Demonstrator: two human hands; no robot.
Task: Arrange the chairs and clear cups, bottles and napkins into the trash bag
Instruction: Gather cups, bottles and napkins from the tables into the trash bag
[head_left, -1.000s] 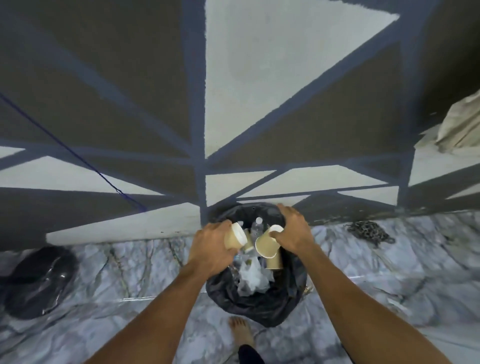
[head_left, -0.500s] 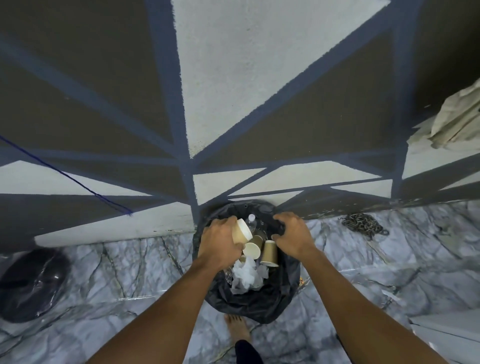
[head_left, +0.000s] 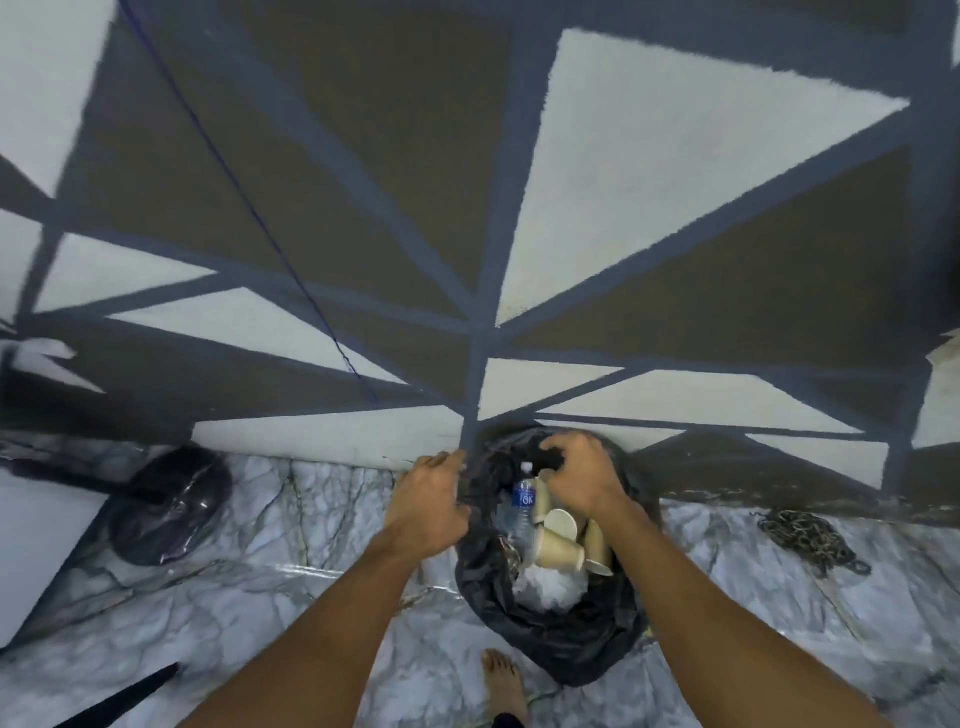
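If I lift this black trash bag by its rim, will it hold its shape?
Probably not: the trash bag looks like thin, crumpled film, so it should sag. Likely light, holding mostly paper cups and napkins. The loose cups may shift.

- Both bare arms reach forward and down, the forearms drawing closer together toward the hands.
- The left forearm (head_left: 311, 634) comes up from the lower left, wrist fairly straight, back of the hand facing up.
- The left grip (head_left: 431, 499) has its fingers curled over the left rim of the bag (head_left: 571, 654), holding it.
- The right forearm (head_left: 717, 623) comes in from the lower right.
- The right grip (head_left: 582, 475) is bent at the wrist, knuckles up, fingers curled and pinching the far rim.
- The grips are near each other but apart, the right one slightly farther forward.
- A bare foot (head_left: 501, 680) shows between the forearms, toes forward.
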